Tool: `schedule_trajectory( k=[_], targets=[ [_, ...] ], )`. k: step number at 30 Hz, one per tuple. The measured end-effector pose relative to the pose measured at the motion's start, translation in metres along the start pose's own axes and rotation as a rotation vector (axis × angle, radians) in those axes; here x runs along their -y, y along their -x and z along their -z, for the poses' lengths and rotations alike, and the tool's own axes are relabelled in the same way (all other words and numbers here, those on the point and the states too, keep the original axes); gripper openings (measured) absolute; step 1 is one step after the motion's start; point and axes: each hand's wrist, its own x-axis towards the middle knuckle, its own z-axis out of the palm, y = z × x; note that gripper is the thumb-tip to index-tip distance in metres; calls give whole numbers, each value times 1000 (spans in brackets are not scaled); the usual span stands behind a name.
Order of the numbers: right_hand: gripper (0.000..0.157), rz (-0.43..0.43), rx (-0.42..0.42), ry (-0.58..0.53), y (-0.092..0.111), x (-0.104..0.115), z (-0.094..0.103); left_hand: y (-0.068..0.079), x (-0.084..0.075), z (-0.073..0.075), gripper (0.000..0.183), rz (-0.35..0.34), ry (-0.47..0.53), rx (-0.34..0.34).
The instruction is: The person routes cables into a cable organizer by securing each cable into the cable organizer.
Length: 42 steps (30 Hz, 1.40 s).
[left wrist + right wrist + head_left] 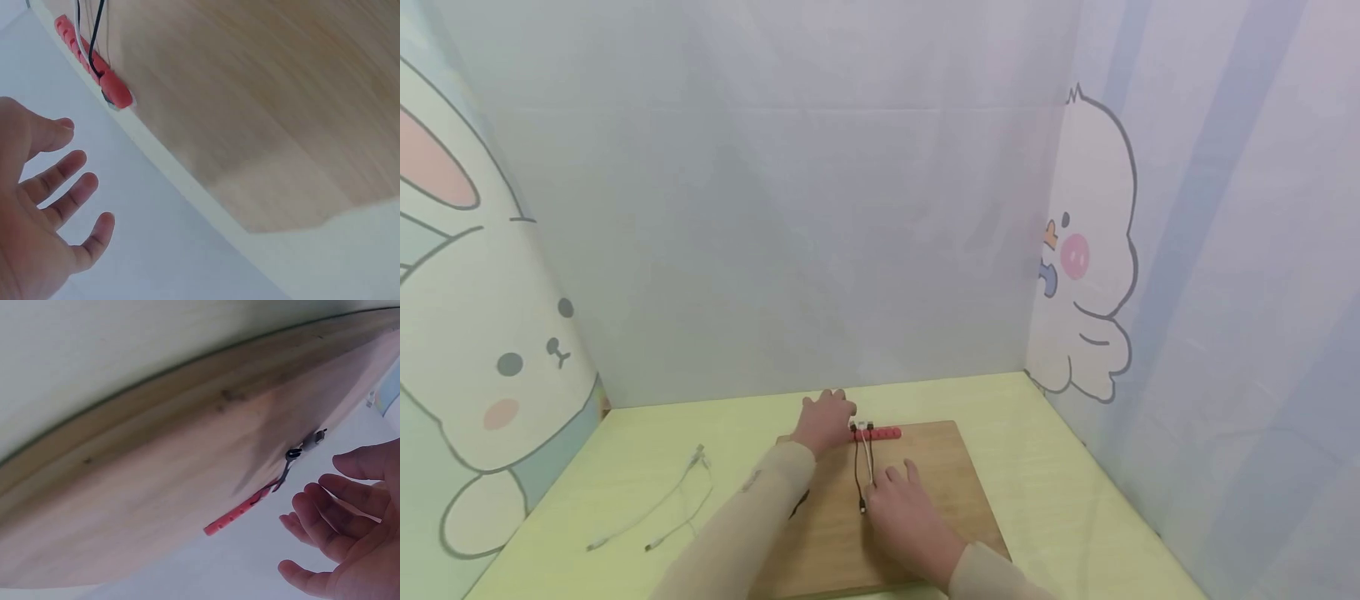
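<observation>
A red cable holder strip (887, 433) lies along the far edge of a wooden board (940, 475). Two black cables (857, 467) and a white cable (867, 454) sit in its slots and run toward the near side. Beside the strip's left end is my left hand (826, 421); the left wrist view shows its fingers spread and slightly bent, holding nothing. My right hand (904, 508) hovers over the board by the cables' near ends. In the right wrist view its fingers are loosely bent with nothing between them, and a black plug (292, 454) appears beyond the fingertips.
On the pale yellow table (745, 425), left of the board, lie white cables (651, 507) with connectors. A dark piece (800, 503) shows on the board, partly hidden by the left sleeve (737, 517). Curtains (790, 208) with cartoon animals surround the table.
</observation>
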Motion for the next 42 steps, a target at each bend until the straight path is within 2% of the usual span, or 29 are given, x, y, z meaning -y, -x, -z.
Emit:
schedule_trajectory(
  k=[10,16,19,23,26,31,36,42],
  targets=[
    [20,82,2,27,-16,21,15,22,33,27,23,22,-17,38],
    [24,115,59,-9,-25,38,18,36,50,35,21,51,3,73],
    [25,115,107,-65,-29,47,21,43,61,35,22,66,20,84],
    [20,115,96,-89,-34,61,23,53,78,34,23,76,23,96],
    [18,129,60,-78,-39,71,22,63,89,35,23,83,28,113],
    [19,148,53,-61,-46,86,18,77,105,35,28,105,86,149],
    [19,178,51,-20,-48,99,22,88,124,30,28,129,135,186],
    [28,229,46,-28,-51,118,29,103,152,26,24,141,195,215]
  ],
)
